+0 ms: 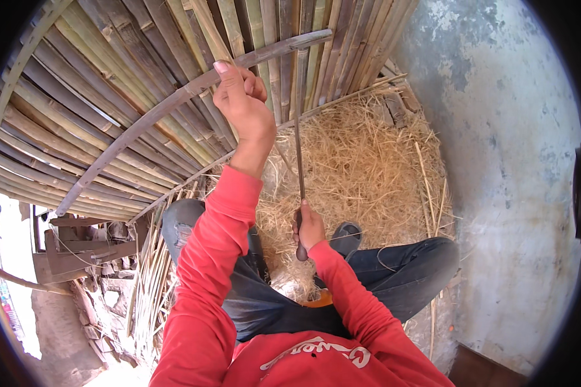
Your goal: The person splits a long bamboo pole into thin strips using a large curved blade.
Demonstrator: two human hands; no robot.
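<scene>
My left hand (pixel 244 106) is raised in front of the bamboo wall, its fingers closed around a pale bamboo strip (pixel 210 29). The strip slants up to the far left, and its thinner lower end runs down toward the blade. Lower and to the right, my right hand (pixel 311 226) grips the dark handle of a long, narrow knife (pixel 298 145). Its blade points away from me, nearly upright in view. The knife's tip is hard to make out against the bamboo. Both hands are apart from each other.
Straw-like shavings (pixel 361 168) cover the floor between my bent legs (pixel 400 274). A bamboo slat wall (pixel 135 84) with a curved crossbar stands ahead and left. A worn bluish wall (pixel 510 174) rises on the right. Thin strips (pixel 150 284) lie bundled at left, near wooden pieces (pixel 77 258).
</scene>
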